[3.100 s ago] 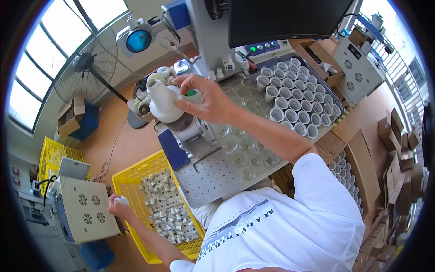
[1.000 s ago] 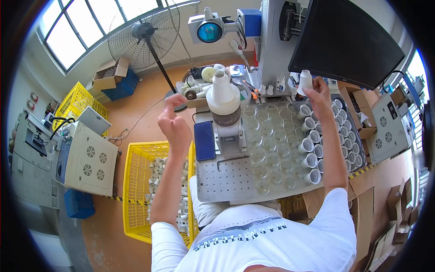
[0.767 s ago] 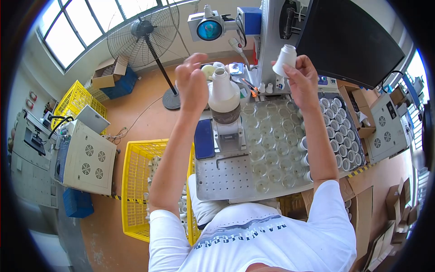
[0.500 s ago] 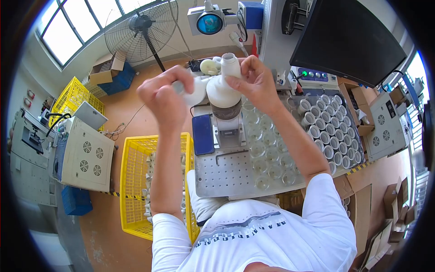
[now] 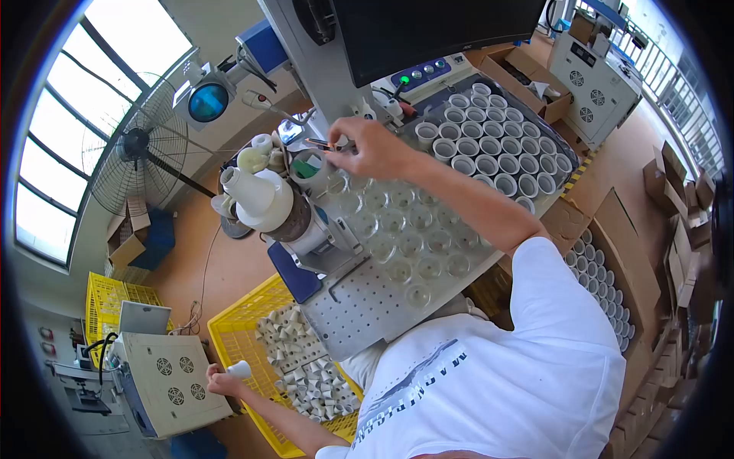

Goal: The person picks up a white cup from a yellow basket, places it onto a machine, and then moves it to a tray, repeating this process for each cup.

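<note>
My left hand is out at the left, beside the rim of the yellow basket, with its fingers closed on a small white cup. Across the bench, my right hand reaches past the white bottle-shaped holder to a round container with something green inside. Its thumb and fingers are curled together near thin dark sticks; what they grip is too small to make out. The holder sits tilted in view on a metal rotary mount, with no hand on it.
Several clear cups stand on the bench, with rows of white cups behind them. Small white pieces fill part of the basket. A blue phone-like slab, a monitor and a box of cups are around.
The view has turned. My left hand has gone from beside the holder down to the basket's left side. My right hand has left the holder and moved over to the round container.
</note>
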`<state>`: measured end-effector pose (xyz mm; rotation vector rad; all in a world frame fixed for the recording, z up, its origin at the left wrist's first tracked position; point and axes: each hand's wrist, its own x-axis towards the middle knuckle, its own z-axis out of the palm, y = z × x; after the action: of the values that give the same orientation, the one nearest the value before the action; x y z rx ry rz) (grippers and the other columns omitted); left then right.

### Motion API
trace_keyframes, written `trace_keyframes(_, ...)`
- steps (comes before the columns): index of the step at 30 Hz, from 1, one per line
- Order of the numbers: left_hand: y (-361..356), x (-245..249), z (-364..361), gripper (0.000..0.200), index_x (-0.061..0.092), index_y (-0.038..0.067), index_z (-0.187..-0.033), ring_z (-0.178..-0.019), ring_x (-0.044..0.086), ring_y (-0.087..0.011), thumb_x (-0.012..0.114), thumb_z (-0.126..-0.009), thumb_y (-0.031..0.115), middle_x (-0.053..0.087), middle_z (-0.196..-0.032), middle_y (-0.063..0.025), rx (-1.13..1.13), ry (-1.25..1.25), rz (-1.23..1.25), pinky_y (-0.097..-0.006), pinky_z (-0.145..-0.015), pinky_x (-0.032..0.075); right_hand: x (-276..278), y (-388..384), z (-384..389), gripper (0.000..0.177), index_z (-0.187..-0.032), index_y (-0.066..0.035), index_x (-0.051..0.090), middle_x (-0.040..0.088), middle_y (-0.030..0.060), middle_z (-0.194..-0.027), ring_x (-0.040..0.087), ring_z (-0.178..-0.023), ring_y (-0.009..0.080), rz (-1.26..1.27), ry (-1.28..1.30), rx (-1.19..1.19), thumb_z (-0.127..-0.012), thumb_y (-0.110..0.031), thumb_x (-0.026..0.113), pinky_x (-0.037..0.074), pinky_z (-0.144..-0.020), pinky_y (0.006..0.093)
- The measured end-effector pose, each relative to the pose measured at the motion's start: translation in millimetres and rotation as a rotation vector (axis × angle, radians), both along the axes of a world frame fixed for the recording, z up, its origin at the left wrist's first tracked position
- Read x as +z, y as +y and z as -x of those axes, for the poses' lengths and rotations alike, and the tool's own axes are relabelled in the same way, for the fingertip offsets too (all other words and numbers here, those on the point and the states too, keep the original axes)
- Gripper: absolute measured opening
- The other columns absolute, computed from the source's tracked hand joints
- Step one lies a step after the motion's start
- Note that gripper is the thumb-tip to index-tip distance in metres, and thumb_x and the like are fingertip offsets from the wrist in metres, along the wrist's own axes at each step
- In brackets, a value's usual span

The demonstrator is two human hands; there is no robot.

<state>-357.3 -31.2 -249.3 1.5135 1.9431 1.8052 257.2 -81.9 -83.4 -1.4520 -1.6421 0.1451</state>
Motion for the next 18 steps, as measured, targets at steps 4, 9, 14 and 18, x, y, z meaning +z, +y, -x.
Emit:
trace_keyframes(4, -17.6, -10.7, -11.3, 0.03, 0.063, -0.008, -0.077, -0.07, 0.06, -0.0285, 0.04, -0.069, 0.01, 0.064, -0.075, -0.016, -0.04, -0.086, 0.044, -0.0386, -0.073, 0.049, -46.5, -9.4, -107.9, 0.061, -0.123, -0.005, 0.055, 0.06, 0.0198, -0.124, 0.056, -0.117, 0.0405, 0.517, -0.58, -0.437, -0.072, -0.035, 0.072, 0.046, -0.097, 0.0509)
trace_keyframes(9, -43.7, 15.3, -149.6, 0.028, 0.06, -0.006, -0.077, -0.082, 0.061, -0.0267, 0.036, -0.062, -0.007, 0.063, -0.079, -0.0132, -0.377, 0.034, 0.093, -0.0336, -0.085, 0.047, -92.6, -6.9, -163.9, 0.059, -0.125, -0.007, 0.059, 0.069, 0.0203, -0.108, 0.063, -0.105, 0.0399, 0.65, -0.559, -0.315, -0.071, -0.025, 0.072, 0.048, -0.094, 0.0495)
trace_keyframes(14, -93.6, 14.8, -266.6, 0.02, 0.056, -0.002, -0.075, -0.081, 0.06, -0.0334, 0.041, -0.062, -0.005, 0.059, -0.081, -0.0168, -0.891, 0.013, 0.156, -0.036, -0.08, 0.048, -39.0, -19.1, -132.8, 0.051, -0.12, -0.004, 0.061, 0.068, 0.0225, -0.107, 0.063, -0.104, 0.0399, 0.615, -0.57, -0.412, -0.075, -0.026, 0.071, 0.049, -0.093, 0.0465)
trace_keyframes(18, -114.8, -13.9, -306.0, 0.015, 0.055, -0.002, -0.073, -0.081, 0.059, -0.037, 0.045, -0.062, -0.005, 0.06, -0.082, -0.0177, -1.08, 0.045, 0.204, -0.0398, -0.077, 0.049, -35.8, -16.8, -115.9, 0.047, -0.12, -0.002, 0.06, 0.069, 0.0191, -0.098, 0.069, -0.089, 0.0329, 0.317, -0.251, -0.332, -0.084, -0.03, 0.069, 0.054, -0.078, 0.0407)
